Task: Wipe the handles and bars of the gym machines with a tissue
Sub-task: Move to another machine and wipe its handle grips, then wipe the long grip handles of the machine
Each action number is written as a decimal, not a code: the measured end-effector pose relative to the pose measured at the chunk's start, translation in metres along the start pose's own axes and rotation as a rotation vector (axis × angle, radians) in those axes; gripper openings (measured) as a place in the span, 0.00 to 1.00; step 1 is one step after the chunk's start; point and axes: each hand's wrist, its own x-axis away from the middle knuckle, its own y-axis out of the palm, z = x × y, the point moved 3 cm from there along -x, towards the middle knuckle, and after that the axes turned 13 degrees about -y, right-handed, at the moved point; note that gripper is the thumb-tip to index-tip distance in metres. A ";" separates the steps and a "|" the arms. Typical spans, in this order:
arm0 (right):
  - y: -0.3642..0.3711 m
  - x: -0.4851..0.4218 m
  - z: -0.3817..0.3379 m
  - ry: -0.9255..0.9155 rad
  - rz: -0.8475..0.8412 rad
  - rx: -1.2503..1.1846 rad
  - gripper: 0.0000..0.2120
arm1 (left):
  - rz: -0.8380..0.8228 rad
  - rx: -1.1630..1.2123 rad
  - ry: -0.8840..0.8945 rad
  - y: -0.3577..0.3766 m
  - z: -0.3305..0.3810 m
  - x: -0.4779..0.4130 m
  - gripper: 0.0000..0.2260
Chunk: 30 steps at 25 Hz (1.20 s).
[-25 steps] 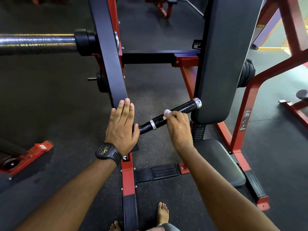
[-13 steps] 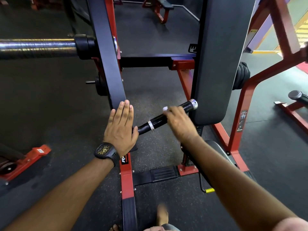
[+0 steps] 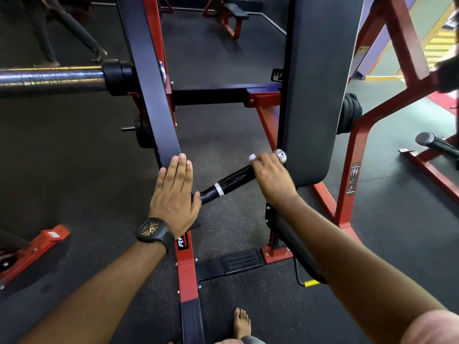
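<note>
Our bare foot [image 3: 241, 324] stands by the red base. Our left hand [image 3: 173, 194] lies flat, fingers straight, on the black upright [image 3: 149, 95]. Our right hand [image 3: 270, 180] curls over the far end of the handle [image 3: 236, 181], pressing the white tissue [image 3: 252, 157] to it beside the pad [image 3: 320, 83]. Beyond, a steel bar [image 3: 49, 79] juts left.

Premises: a gym. Evidence: red-and-black machine frames [image 3: 352, 155], a padded backrest [image 3: 320, 83], a steel barbell sleeve [image 3: 49, 79], speckled rubber floor [image 3: 223, 135].
</note>
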 end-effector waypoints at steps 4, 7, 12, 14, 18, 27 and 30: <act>-0.010 -0.002 0.026 0.204 -0.008 0.034 0.23 | 0.003 0.017 -0.001 0.001 -0.002 0.000 0.34; -0.005 -0.007 0.008 0.223 -0.086 0.130 0.23 | 0.003 0.011 -0.011 -0.001 0.000 0.000 0.34; -0.004 -0.019 -0.021 0.287 -0.024 -0.063 0.14 | -0.016 0.011 -0.005 -0.004 -0.001 0.000 0.33; -0.003 -0.020 -0.034 0.247 -0.022 -0.135 0.13 | -0.029 0.016 0.015 -0.006 -0.003 0.002 0.33; -0.004 -0.010 -0.078 0.200 0.052 -0.280 0.11 | -0.081 0.081 0.050 -0.010 -0.004 0.010 0.32; -0.031 0.073 -0.058 0.626 0.250 -0.550 0.11 | -0.233 0.357 0.294 -0.033 0.068 0.017 0.27; -0.052 0.121 0.008 0.796 0.290 -0.428 0.12 | -0.261 0.399 0.408 -0.042 0.132 0.014 0.27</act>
